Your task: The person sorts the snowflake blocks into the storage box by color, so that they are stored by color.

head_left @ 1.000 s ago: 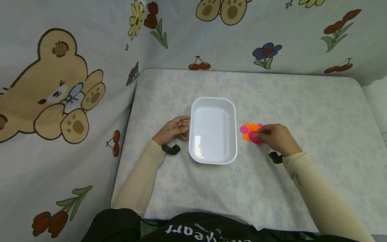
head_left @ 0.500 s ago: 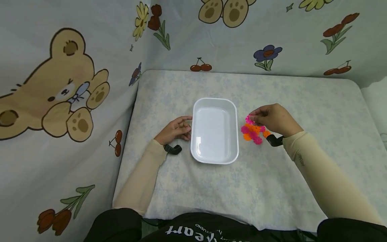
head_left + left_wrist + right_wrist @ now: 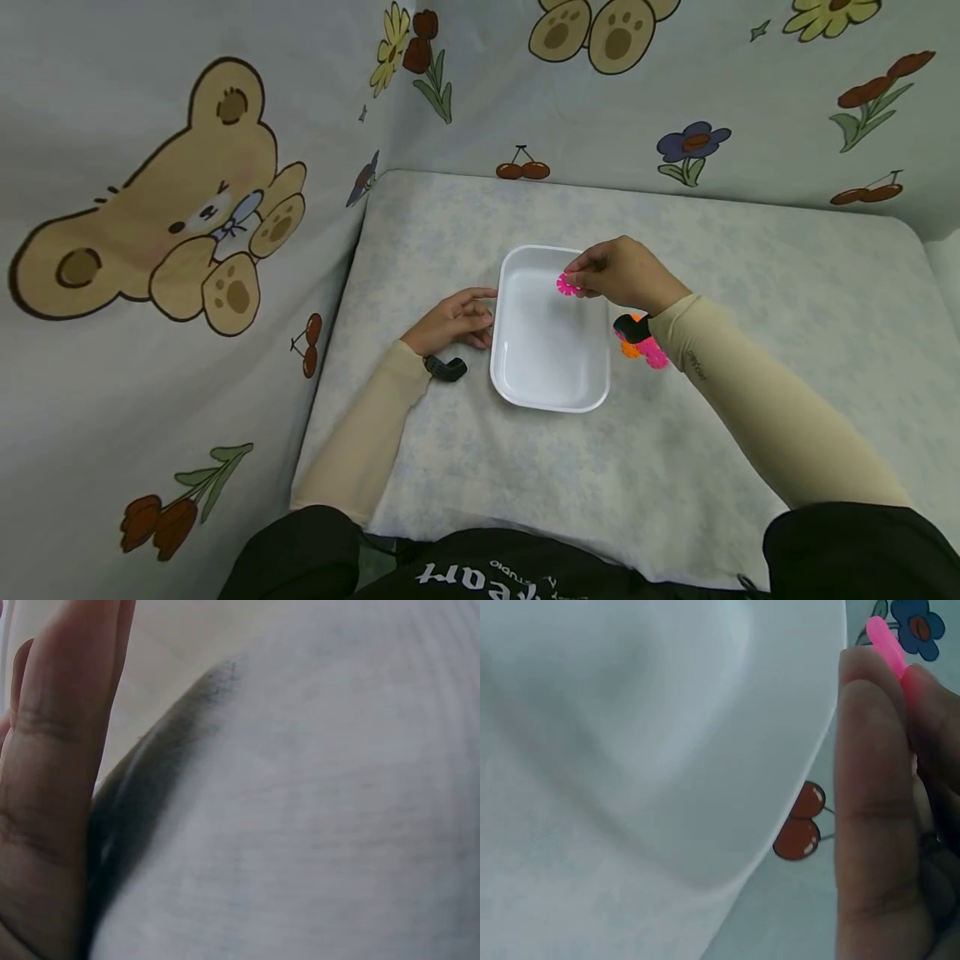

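A white rectangular tray (image 3: 551,379) stands on the cloth-covered table in the head view, with nothing visible inside. My right hand (image 3: 628,273) is over its far right part, pinching a pink flower-shaped disc (image 3: 567,286) between thumb and fingers. The right wrist view shows this pink disc (image 3: 886,643) edge-on at the fingertips, above the tray's rim. On the tray's left side, my left hand (image 3: 454,323) rests with relaxed fingers, the index fingertip at the wall. A small pile of pink and orange discs (image 3: 657,357) lies right of the tray, partly hidden by my right wrist.
The pale tablecloth (image 3: 480,467) covers the table around the tray. Behind and to the left hangs a white curtain (image 3: 615,125) printed with bears, flowers and cherries. A black wrist camera (image 3: 632,328) sits at the right wrist, another black wrist camera (image 3: 446,369) at the left.
My right hand took a pink disc up from the pile, then moved left with it over the tray. The left hand stays by the tray's left side. The head view has shifted slightly.
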`<state>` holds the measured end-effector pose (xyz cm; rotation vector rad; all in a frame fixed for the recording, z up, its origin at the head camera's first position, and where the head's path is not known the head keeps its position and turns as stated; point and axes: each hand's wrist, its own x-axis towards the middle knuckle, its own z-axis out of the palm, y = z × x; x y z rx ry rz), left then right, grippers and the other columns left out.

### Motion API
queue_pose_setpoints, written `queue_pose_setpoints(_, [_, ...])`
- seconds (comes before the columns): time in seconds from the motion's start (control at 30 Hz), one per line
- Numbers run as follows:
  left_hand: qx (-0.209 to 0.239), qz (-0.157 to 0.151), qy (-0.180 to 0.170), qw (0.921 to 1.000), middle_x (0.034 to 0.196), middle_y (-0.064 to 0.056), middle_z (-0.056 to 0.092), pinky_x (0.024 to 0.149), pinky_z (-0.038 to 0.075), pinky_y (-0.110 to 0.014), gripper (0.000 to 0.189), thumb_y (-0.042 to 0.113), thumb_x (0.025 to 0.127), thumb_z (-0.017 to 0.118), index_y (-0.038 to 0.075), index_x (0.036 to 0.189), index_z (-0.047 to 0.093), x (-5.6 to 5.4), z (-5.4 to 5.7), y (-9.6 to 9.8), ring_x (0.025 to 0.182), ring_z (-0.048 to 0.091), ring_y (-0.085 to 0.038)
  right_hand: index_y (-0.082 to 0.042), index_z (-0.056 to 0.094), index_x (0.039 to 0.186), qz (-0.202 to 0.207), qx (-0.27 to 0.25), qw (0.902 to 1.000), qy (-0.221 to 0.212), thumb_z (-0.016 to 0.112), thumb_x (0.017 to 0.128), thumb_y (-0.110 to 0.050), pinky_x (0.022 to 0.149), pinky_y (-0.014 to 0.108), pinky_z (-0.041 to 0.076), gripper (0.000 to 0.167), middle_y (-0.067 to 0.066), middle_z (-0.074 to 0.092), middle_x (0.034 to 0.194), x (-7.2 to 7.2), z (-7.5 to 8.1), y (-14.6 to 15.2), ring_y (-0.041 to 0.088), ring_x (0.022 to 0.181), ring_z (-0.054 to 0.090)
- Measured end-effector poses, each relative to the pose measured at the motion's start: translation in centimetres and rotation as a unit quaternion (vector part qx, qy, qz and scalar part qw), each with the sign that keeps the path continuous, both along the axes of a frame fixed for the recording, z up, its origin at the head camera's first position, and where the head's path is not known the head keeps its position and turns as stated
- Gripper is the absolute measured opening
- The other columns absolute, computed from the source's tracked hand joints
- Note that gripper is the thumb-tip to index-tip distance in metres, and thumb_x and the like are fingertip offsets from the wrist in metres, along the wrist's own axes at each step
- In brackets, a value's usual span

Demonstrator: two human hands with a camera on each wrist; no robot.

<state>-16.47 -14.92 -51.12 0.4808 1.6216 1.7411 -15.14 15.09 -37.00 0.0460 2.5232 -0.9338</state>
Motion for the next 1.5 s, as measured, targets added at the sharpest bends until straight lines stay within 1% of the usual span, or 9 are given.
queue_pose_setpoints(0.17, [-0.003,-0.001,-0.005,1.0000,0.105,-0.003,0.067,0.078,0.064,-0.034,0.052,0.008,0.106,0.059,0.010,0.156,0.043,-0.1,-0.1,0.2,0.086,0.074,-0.017,-0.008,0.077,0.112,0.001,-0.012,0.9997,-0.021,0.072,0.100,-0.023,0.094,0.045,0.062,0.020,0.009,0.079,0.101,-1.9,-1.3,-2.2,0.030,0.098,0.076])
queue_pose_setpoints(0.3, [-0.003,-0.003,-0.014,0.9999,0.105,-0.004,0.068,0.078,0.064,-0.034,0.052,0.008,0.106,0.059,0.010,0.155,0.043,-0.2,-0.3,0.6,0.085,0.074,-0.018,-0.007,0.077,0.113,0.005,-0.014,0.9992,-0.036,0.072,0.100,-0.020,0.092,0.041,0.061,0.019,0.008,0.079,0.100,-3.0,-2.6,-3.4,0.029,0.098,0.076])
queue_pose_setpoints(0.43, [-0.002,-0.006,-0.018,0.9998,0.105,-0.005,0.068,0.078,0.064,-0.035,0.052,0.009,0.106,0.059,0.012,0.155,0.043,-0.1,-0.5,0.9,0.086,0.074,-0.019,-0.008,0.076,0.113,0.016,0.000,0.9989,-0.044,0.072,0.100,-0.020,0.088,0.035,0.059,0.018,0.007,0.079,0.097,-3.7,-3.8,-4.2,0.026,0.097,0.077])
queue_pose_setpoints(0.63, [-0.002,-0.011,-0.019,0.9998,0.107,-0.006,0.068,0.079,0.064,-0.036,0.053,0.008,0.106,0.059,0.012,0.156,0.043,-0.1,-0.6,1.2,0.086,0.074,-0.019,-0.008,0.077,0.111,0.039,0.022,0.9979,-0.047,0.075,0.097,-0.022,0.080,0.030,0.055,0.020,0.006,0.079,0.091,-4.2,-5.3,-4.8,0.016,0.085,0.074])
queue_pose_setpoints(0.83, [-0.006,-0.016,-0.015,0.9997,0.106,-0.007,0.068,0.078,0.064,-0.035,0.052,0.010,0.106,0.059,0.013,0.155,0.043,-0.2,-0.5,1.2,0.087,0.074,-0.019,-0.008,0.078,0.104,0.039,0.046,0.9980,-0.019,0.079,0.094,-0.025,0.072,0.026,0.051,0.020,0.006,0.078,0.087,-4.6,-6.5,-5.3,0.014,0.080,0.069])
queue_pose_setpoints(1.0, [-0.005,-0.017,-0.010,0.9998,0.107,-0.008,0.068,0.079,0.064,-0.035,0.052,0.011,0.106,0.060,0.013,0.155,0.044,-0.2,-0.3,1.1,0.088,0.073,-0.021,-0.007,0.077,0.100,0.047,0.063,0.9969,0.005,0.081,0.093,-0.027,0.070,0.025,0.049,0.021,0.003,0.076,0.082,-4.9,-7.4,-5.6,0.014,0.077,0.065])
queue_pose_setpoints(1.27, [0.006,-0.018,-0.013,0.9997,0.106,-0.008,0.068,0.078,0.064,-0.035,0.053,0.009,0.105,0.060,0.011,0.155,0.043,-0.4,-0.3,0.6,0.087,0.073,-0.021,-0.009,0.078,0.093,0.039,0.081,0.9949,0.045,0.083,0.091,-0.024,0.067,0.027,0.047,0.016,0.002,0.075,0.078,-4.8,-7.8,-6.4,0.016,0.075,0.062])
queue_pose_setpoints(1.37, [0.013,-0.015,-0.014,0.9997,0.105,-0.008,0.067,0.078,0.063,-0.034,0.053,0.008,0.105,0.060,0.010,0.155,0.042,-0.6,-0.4,0.3,0.086,0.073,-0.021,-0.008,0.078,0.093,0.041,0.089,0.9929,0.067,0.083,0.091,-0.023,0.069,0.030,0.048,0.017,0.005,0.075,0.080,-4.6,-7.9,-7.0,0.019,0.077,0.062])
queue_pose_setpoints(1.5, [0.017,-0.012,-0.017,0.9996,0.105,-0.007,0.067,0.078,0.063,-0.034,0.054,0.007,0.105,0.059,0.010,0.155,0.042,-0.7,-0.5,-0.1,0.085,0.073,-0.020,-0.005,0.081,0.103,0.048,0.091,0.9905,0.091,0.081,0.092,-0.019,0.076,0.036,0.054,0.018,0.011,0.078,0.091,-4.4,-8.1,-7.7,0.024,0.083,0.066])
